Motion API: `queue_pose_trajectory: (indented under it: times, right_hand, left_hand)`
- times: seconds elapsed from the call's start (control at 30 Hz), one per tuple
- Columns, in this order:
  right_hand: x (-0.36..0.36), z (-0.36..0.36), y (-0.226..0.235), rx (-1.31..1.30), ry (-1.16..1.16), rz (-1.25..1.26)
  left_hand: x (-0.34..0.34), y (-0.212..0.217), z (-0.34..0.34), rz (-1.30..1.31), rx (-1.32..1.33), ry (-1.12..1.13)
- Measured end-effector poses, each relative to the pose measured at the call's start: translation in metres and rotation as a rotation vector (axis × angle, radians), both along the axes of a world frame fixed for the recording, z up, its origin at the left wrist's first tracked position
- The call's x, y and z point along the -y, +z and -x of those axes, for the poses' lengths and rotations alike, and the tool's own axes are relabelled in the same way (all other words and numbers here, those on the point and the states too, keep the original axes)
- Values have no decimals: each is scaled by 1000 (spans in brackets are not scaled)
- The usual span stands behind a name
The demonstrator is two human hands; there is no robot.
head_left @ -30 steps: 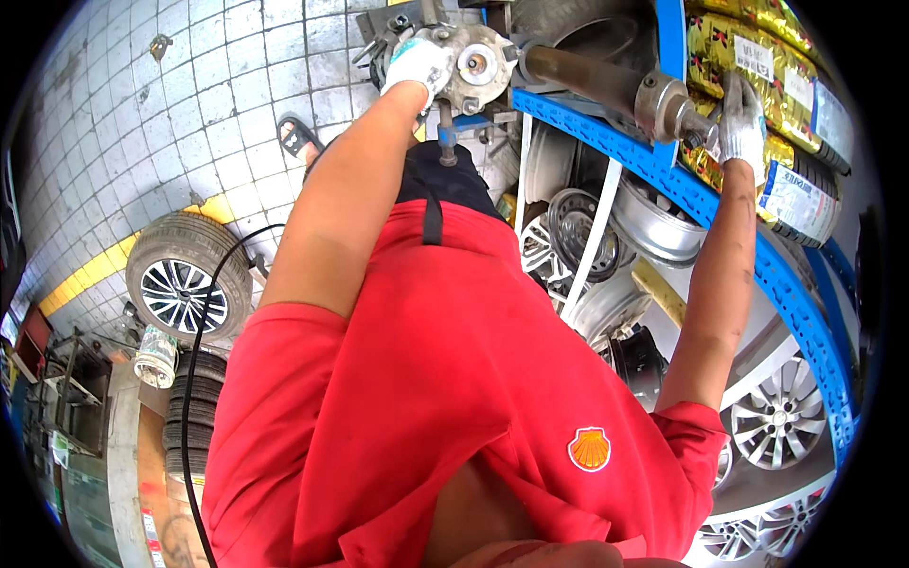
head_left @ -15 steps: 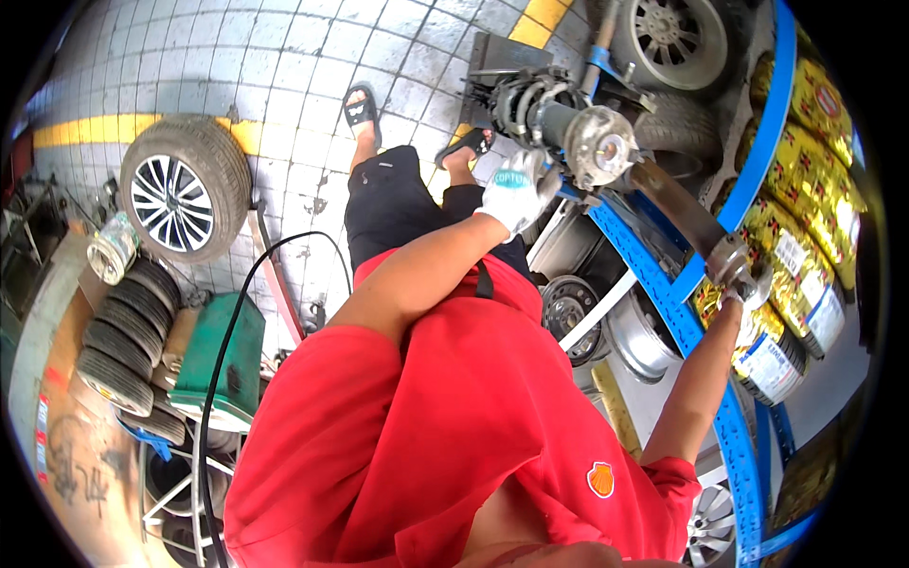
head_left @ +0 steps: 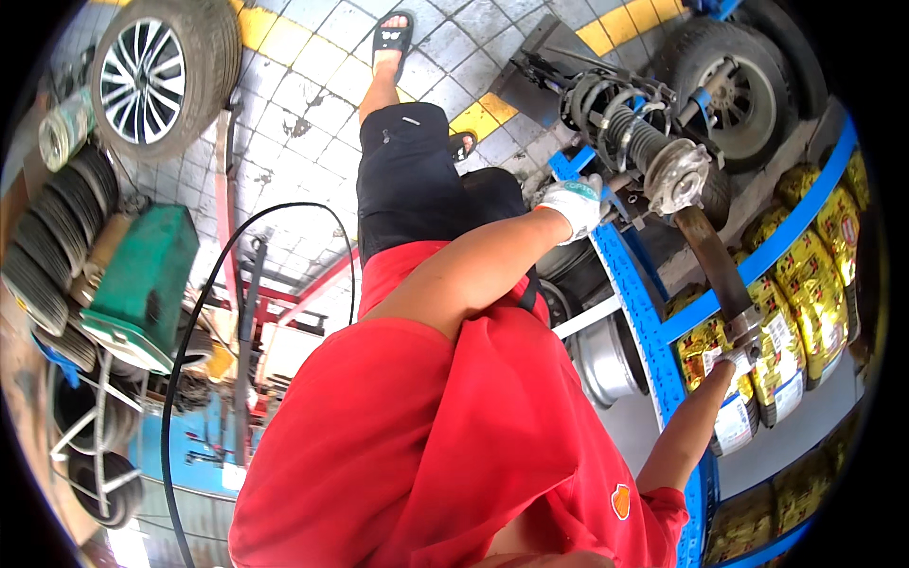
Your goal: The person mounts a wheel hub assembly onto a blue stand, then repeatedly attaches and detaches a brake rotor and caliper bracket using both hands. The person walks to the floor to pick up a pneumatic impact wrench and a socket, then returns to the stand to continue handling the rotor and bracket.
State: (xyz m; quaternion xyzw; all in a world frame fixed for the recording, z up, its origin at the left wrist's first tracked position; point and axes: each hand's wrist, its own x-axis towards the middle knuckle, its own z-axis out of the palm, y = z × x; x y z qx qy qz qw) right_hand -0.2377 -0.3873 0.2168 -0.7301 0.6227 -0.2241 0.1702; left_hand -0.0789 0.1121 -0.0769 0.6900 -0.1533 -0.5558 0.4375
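A strut with a coil spring (head_left: 632,133) stands in a metal rig at the upper right, its round grey top mount (head_left: 678,176) facing me. My left hand (head_left: 576,204), in a white glove, reaches across my body to the left side of that mount. Its fingers look curled around a small part that I cannot make out. A brown metal bar (head_left: 712,257) runs from beside the mount toward the lower right. At its far end is a grey metal fitting (head_left: 745,328). My right hand (head_left: 738,361), also pale-gloved, is closed at this fitting; its fingers are partly hidden.
A blue metal rack (head_left: 632,284) borders my right side, with gold-wrapped tires (head_left: 800,275) beyond it and a bare wheel rim (head_left: 606,360) under it. Left stand an alloy wheel (head_left: 142,80), stacked tires (head_left: 52,227) and a green box (head_left: 142,284). A black hose (head_left: 194,317) loops nearby.
The whole view has shifted and turned, so the strut and both hands sit farther right and lower. Relative to the strut, both hands stay in about the same places.
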Motion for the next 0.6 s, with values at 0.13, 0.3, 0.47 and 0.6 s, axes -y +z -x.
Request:
queue_pose_trajectory:
  times: [0.13, 0.3, 0.47, 0.6]
  right_hand:
    - [-19, -13, 5, -34, 89, 80]
    - [-94, -19, 3, -278, 147, 306]
    - [-111, -23, 0, 22, 181, 169]
    - [-77, -4, 2, 61, 19, 131]
  left_hand:
    - [21, -18, 50, 3, 176, 288]
    - [27, -23, 58, 16, 174, 441]
    - [24, -31, 76, 17, 204, 574]
    - [14, -29, 82, 17, 202, 540]
